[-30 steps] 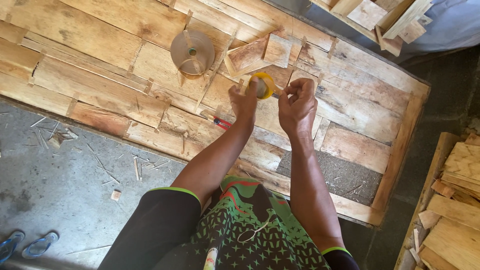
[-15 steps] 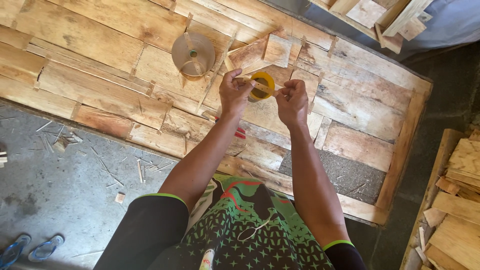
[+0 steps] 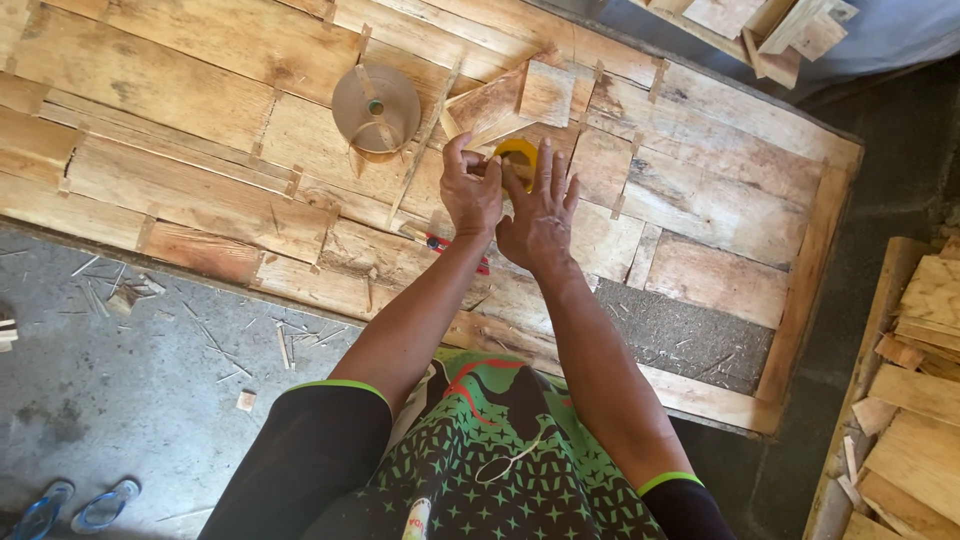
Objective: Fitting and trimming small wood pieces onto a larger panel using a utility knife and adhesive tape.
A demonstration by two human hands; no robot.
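A small yellow roll of tape is held above a wide panel of patched wood veneer sheets. My left hand grips the roll with its fingers curled. My right hand lies beside it, fingers spread and pressed flat over the roll and the veneer beneath. A red-handled tool lies on the veneer just under my left wrist, mostly hidden by my arm.
A larger brown tape roll rests on the veneer to the upper left. A loose veneer piece sits above my hands. Stacked wood offcuts are at the right. Wood scraps and blue sandals lie on the grey floor.
Both hands moved closer together. My right hand went from pinching the tape end to lying flat with spread fingers over the yellow roll.
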